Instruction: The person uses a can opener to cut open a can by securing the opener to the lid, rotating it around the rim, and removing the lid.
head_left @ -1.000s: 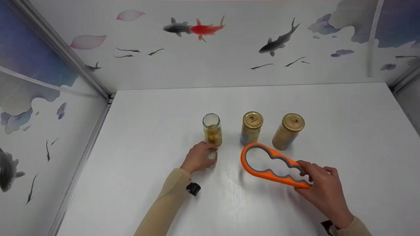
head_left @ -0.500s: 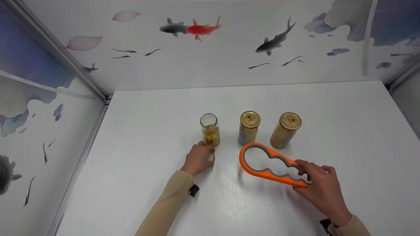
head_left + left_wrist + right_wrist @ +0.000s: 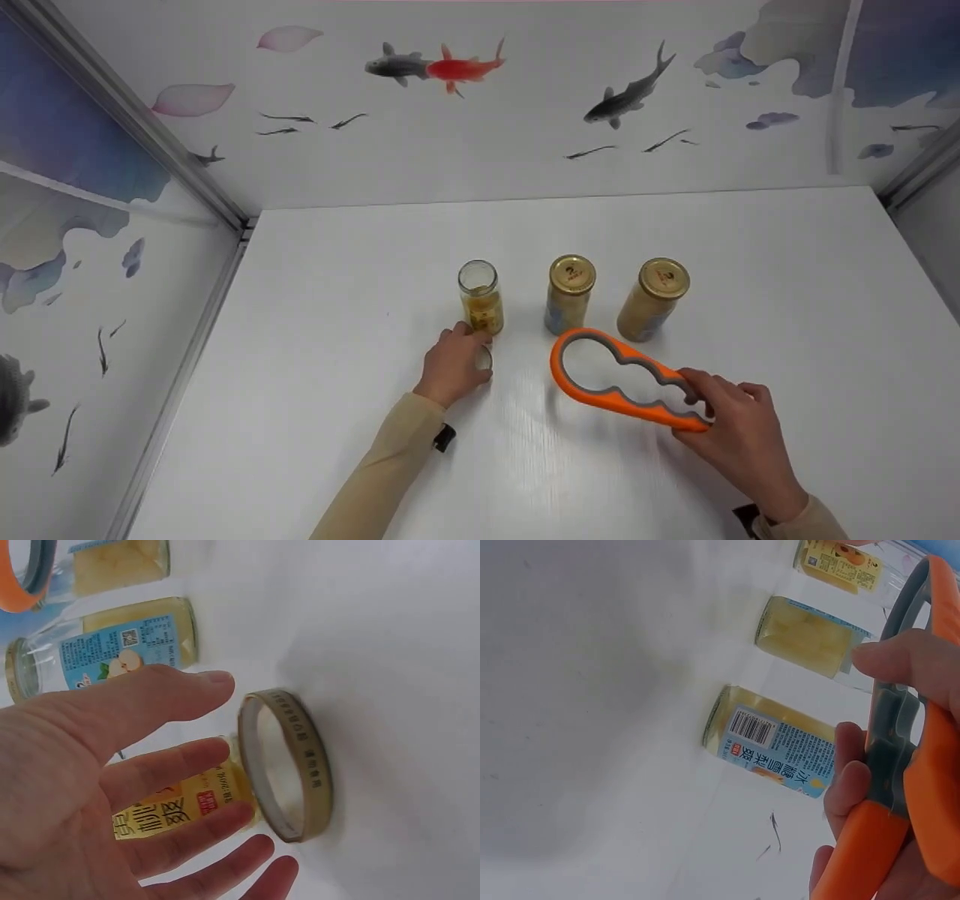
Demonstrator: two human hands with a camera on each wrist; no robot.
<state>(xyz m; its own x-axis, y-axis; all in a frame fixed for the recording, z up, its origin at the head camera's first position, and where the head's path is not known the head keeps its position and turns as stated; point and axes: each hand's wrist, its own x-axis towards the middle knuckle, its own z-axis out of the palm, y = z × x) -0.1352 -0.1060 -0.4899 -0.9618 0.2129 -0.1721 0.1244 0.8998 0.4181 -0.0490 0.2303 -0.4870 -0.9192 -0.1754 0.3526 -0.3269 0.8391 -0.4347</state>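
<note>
My left hand (image 3: 452, 366) reaches down in front of an uncapped glass jar (image 3: 481, 300) with yellow contents. In the left wrist view its fingers are spread and fairly straight beside a gold lid (image 3: 311, 772), which lies on the table with its hollow side up. The thumb is apart from the lid; whether a fingertip touches its rim I cannot tell. My right hand (image 3: 746, 435) grips the handle end of an orange and grey jar opener (image 3: 622, 406). The opener's loop is held above the table, in front of two capped jars.
The middle jar (image 3: 569, 296) and the right jar (image 3: 649, 306) stand upright with gold lids, in a row with the uncapped one. Behind the white table (image 3: 337, 277) rises a wall (image 3: 480, 150) with painted fish; another panel stands at the left.
The view shifted slightly over the first half second. My left hand stays by the lid with only tiny movement, and the right hand keeps holding the jar opener in place.
</note>
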